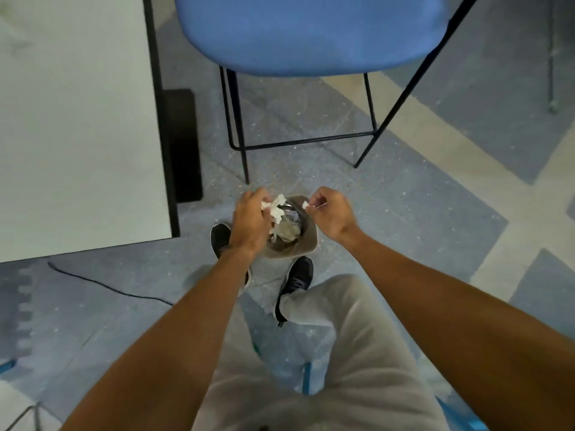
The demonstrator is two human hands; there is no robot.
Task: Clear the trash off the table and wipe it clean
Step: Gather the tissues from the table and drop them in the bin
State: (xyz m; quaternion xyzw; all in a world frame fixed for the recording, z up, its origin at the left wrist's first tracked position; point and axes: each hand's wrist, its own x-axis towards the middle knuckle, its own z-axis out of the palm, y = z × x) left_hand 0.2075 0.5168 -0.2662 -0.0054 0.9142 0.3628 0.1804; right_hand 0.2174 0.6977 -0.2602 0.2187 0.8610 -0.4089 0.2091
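Observation:
A small beige waste bin (pixel 311 241) stands on the floor between my feet, with crumpled paper and scraps inside. My left hand (pixel 250 219) hangs over its left rim and holds crumpled white tissue pieces (pixel 277 208) that spill from its fingers above the bin. My right hand (pixel 331 213) is over the bin's right rim, pinching a small white scrap (pixel 306 205) between fingertips. The white table (pixel 77 126) fills the upper left; the part in view is bare.
A blue stool (pixel 311 35) with thin black legs stands just beyond the bin. A dark table base (pixel 183 144) sits under the table edge. A black cable (pixel 109 287) runs across the floor at left. My dark shoes flank the bin.

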